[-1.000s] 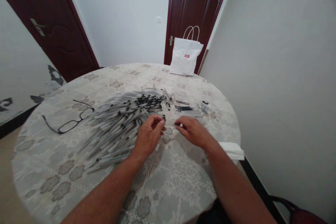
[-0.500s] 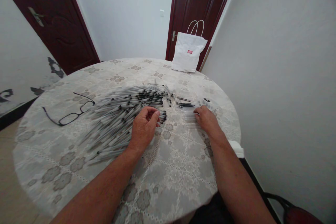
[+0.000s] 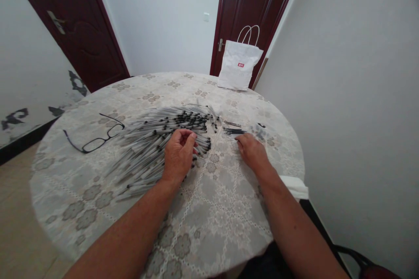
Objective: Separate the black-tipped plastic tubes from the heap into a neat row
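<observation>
A wide heap of thin translucent sticks with black ends [image 3: 144, 139], which look like pen refills, lies across the left and middle of the table. My left hand [image 3: 178, 152] is over the heap's right edge, thumb and forefinger closed; what is between them, if anything, is hidden. To the right, my right hand [image 3: 253, 152] pinches low over the tablecloth, beside a small group of dark thin sticks [image 3: 235, 131]. Anything in its fingertips is too small to make out. A small black piece [image 3: 261, 125] lies just beyond that hand.
Black-framed glasses [image 3: 98, 141] lie unfolded at the left of the round table, which has a flowered tablecloth [image 3: 222, 213]. A white paper bag [image 3: 240, 65] stands at the back right. Something white and folded [image 3: 295, 186] sits at the right edge, near my forearm.
My right hand has shifted left, nearer the dark sticks, and its fingers now cover the pale sticks' place. My left hand stays closed over the heap. The view has turned slightly left.
</observation>
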`<state>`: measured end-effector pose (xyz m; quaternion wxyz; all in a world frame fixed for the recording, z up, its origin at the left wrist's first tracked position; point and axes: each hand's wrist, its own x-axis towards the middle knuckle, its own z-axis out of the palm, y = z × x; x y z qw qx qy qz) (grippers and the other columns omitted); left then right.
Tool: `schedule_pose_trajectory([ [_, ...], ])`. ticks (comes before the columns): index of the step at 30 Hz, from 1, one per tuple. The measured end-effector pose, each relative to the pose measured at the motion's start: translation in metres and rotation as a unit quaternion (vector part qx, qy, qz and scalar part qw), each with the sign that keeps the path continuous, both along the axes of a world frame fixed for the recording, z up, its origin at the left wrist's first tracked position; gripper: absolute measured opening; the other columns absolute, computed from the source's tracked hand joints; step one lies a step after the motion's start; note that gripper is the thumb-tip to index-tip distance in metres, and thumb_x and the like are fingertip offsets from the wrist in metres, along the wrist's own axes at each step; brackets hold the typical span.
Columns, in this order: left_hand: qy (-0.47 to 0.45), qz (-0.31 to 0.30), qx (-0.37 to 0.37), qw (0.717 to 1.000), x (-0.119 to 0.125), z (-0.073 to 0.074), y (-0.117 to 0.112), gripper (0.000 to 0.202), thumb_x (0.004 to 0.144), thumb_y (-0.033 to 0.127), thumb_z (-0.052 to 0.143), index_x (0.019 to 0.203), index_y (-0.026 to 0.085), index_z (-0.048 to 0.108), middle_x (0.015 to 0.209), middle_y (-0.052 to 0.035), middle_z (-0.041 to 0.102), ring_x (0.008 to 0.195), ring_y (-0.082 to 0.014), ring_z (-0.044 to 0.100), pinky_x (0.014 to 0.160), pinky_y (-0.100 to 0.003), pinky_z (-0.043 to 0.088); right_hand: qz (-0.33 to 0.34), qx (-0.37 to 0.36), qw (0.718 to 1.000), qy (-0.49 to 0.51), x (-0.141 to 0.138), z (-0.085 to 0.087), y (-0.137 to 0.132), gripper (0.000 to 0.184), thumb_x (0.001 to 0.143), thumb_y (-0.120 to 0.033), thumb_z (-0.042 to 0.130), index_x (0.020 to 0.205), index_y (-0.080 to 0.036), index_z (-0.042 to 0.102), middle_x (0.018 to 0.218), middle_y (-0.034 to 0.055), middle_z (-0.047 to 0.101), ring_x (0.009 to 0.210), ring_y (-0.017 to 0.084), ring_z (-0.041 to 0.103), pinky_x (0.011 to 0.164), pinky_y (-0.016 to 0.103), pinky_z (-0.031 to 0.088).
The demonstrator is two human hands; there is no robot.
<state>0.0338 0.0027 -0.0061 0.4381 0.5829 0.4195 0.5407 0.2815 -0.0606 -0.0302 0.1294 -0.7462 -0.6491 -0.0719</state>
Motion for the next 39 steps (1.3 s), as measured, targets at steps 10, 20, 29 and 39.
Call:
schedule_pose_trajectory([
  [10, -0.079, 0.023, -0.028, 0.996, -0.003, -0.002, 0.009, 0.019, 0.086, 0.038, 0.062, 0.092, 0.019, 0.059, 0.078, -0.0004, 0.065, 0.063, -0.0141, 0.063, 0.049, -0.022, 0.051, 0.243, -0.006, 0.970, -0.018, -0.092, -0.008, -0.003, 0.041, 0.094, -0.015, 0.053, 0.134, -0.025, 0.060, 0.124, 0.0110, 0.062, 0.112, 0.026, 0.051, 0.096, 0.035, 0.044],
  [20, -0.083, 0.017, -0.019, 0.996, -0.003, 0.000, 0.005, 0.018, 0.087, 0.037, 0.062, 0.092, 0.019, 0.059, 0.074, 0.0006, 0.063, 0.060, -0.0132, 0.062, 0.048, -0.021, 0.050, 0.245, -0.021, 0.968, -0.053, -0.100, -0.016, 0.000, 0.020, 0.097, -0.022, 0.056, 0.115, -0.024, 0.065, 0.116, 0.0097, 0.062, 0.105, 0.024, 0.052, 0.089, 0.032, 0.044],
  [29, -0.021, -0.041, -0.027, 0.999, 0.003, -0.010, -0.003, 0.018, 0.089, 0.038, 0.060, 0.092, 0.020, 0.059, 0.071, 0.0007, 0.062, 0.059, -0.0129, 0.060, 0.049, -0.021, 0.048, 0.195, 0.055, 0.979, 0.022, -0.089, -0.015, 0.000, 0.016, 0.098, -0.019, 0.050, 0.093, -0.019, 0.065, 0.096, 0.0099, 0.063, 0.093, 0.022, 0.055, 0.083, 0.031, 0.045],
  [39, 0.026, -0.190, -0.128, 0.973, 0.012, -0.011, -0.014, 0.027, 0.089, 0.040, 0.061, 0.096, 0.015, 0.067, 0.089, -0.0082, 0.072, 0.065, -0.0147, 0.065, 0.048, -0.023, 0.051, 0.021, 0.210, 0.838, 0.503, -0.052, -0.002, 0.002, 0.024, 0.094, -0.043, 0.057, 0.097, -0.020, 0.062, 0.081, 0.0028, 0.068, 0.065, 0.016, 0.060, 0.058, 0.028, 0.047],
])
